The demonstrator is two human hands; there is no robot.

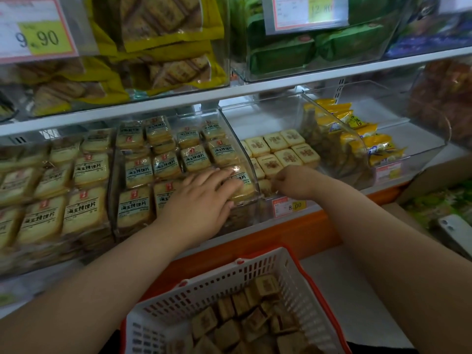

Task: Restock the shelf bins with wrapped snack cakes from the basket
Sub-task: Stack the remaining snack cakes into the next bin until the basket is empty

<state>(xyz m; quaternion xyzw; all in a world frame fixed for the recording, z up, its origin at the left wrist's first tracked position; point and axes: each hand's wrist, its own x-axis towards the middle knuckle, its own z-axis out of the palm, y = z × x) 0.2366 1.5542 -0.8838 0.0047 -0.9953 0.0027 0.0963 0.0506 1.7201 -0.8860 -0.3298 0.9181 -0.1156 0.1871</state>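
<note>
We see the left hand [204, 195] lying flat, fingers straight, on wrapped packs in a clear bin [178, 159]. Just to the right, the right hand [293, 180] has curled fingers pinching a snack cake [265, 186] at the near edge of the next bin [255, 116]. More cakes sit in the white basket [229, 284] near us.
</note>
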